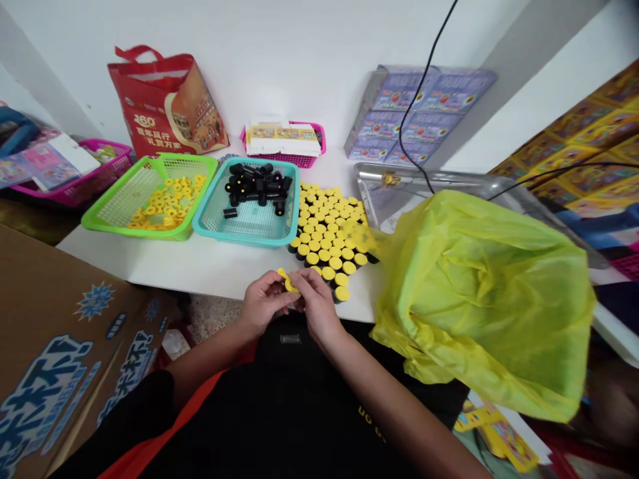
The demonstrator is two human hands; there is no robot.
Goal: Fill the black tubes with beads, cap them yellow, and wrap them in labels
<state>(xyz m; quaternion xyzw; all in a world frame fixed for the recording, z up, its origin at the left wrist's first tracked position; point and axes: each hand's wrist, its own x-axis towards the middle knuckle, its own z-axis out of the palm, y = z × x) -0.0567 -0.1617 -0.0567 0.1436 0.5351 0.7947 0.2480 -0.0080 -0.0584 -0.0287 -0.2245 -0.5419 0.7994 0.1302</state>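
Yellow plastic piece (291, 285) sits pinched between the left grip (264, 303) and right grip (317, 307), both closed on it for fine handling. Just beyond the grips, yellow-capped black cylinders (324, 256) stand packed upright, bracing one another; farther off, a teal basket (239, 234) contains black tubes (254, 186).

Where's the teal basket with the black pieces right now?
In the head view, the teal basket sits on the white table, between the green basket to its left and the yellow-capped black cylinders to its right.
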